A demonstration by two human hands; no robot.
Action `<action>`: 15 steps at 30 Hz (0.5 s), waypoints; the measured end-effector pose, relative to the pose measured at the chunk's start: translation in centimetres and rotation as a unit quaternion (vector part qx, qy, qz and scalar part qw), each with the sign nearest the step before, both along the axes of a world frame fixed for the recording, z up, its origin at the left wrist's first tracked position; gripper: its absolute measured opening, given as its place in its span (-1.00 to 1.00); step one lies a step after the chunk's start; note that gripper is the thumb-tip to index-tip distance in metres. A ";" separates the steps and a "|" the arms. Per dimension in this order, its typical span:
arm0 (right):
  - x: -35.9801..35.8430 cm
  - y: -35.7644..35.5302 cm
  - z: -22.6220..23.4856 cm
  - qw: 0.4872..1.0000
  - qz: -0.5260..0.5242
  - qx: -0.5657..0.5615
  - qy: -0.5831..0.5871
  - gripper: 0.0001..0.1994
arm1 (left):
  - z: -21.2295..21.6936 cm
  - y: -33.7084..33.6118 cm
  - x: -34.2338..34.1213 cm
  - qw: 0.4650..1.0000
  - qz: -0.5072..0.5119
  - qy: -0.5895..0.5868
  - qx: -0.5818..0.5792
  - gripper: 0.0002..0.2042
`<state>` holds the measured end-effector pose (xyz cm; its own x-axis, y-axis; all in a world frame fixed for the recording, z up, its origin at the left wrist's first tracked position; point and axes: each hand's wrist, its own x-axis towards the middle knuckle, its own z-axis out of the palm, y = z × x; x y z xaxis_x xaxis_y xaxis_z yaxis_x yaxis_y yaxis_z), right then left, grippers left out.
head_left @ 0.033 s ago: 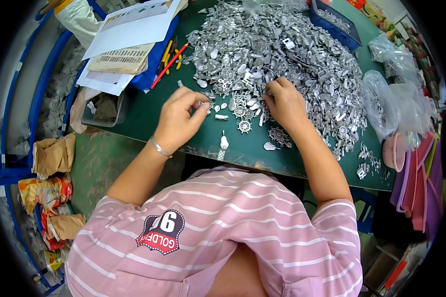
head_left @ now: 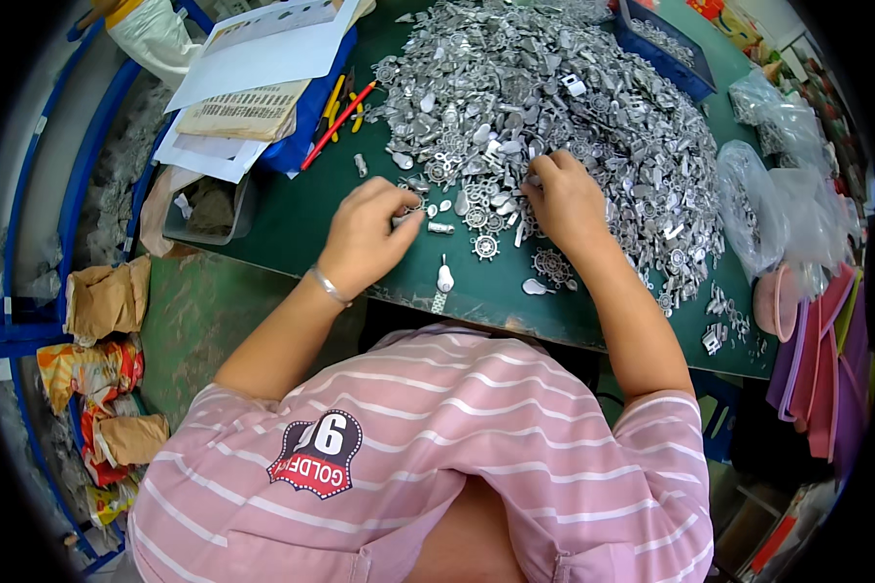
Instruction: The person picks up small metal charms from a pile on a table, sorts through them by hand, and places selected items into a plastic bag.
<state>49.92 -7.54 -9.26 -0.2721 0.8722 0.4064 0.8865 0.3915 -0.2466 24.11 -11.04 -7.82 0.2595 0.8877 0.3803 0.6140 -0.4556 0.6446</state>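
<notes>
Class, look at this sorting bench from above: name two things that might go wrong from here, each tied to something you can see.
1. Several small metal pieces lie close to the near edge of the green table; a sweep of the left hand could knock them off.
2. The big heap of metal parts slopes toward the right hand digging at its foot, so pieces may slide into the sorted ones.

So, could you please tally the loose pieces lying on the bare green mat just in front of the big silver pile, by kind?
Wheel-shaped silver pieces: 2, the second one nearer the right hand
Teardrop-shaped silver pieces: 1
Bottle-shaped silver pieces: 1
Small silver cylinders: 1, beside the left hand
Total: 5
</notes>
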 end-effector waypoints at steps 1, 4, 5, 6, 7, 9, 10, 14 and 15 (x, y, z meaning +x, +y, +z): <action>-0.2 0.1 -0.2 1.000 -0.010 0.000 -0.016 -0.84 | -0.7 0.1 0.4 0.999 -0.011 0.049 0.004 -0.87; -0.7 -0.1 0.0 0.995 -0.055 -0.044 -0.066 -0.77 | -1.9 1.4 2.7 0.987 0.012 0.139 0.076 -0.79; -0.8 -0.3 0.2 0.993 -0.070 -0.059 -0.076 -0.77 | -2.1 1.9 3.5 0.985 0.010 0.160 0.065 -0.77; -0.8 -0.3 0.0 0.994 -0.064 -0.050 -0.074 -0.75 | -2.3 2.3 4.2 0.982 0.008 0.181 0.055 -0.76; -0.8 -0.4 0.1 0.995 -0.061 -0.041 -0.068 -0.75 | -2.5 2.6 4.7 0.978 0.006 0.202 0.044 -0.74; -0.8 -0.6 -0.1 0.997 -0.056 -0.026 -0.051 -0.74 | -3.2 3.0 5.3 0.979 0.007 0.193 0.068 -0.76; -0.7 -0.5 -0.1 0.997 -0.056 -0.026 -0.056 -0.74 | -3.2 3.1 5.4 0.980 0.009 0.186 0.068 -0.76; 0.2 -0.6 -1.4 1.000 -0.023 -0.016 -0.011 -0.80 | -3.4 3.0 5.0 0.991 -0.012 0.121 0.052 -0.79; 0.3 -0.7 -1.4 1.000 -0.013 -0.005 -0.008 -0.82 | -3.3 3.0 4.9 0.994 -0.016 0.102 0.046 -0.79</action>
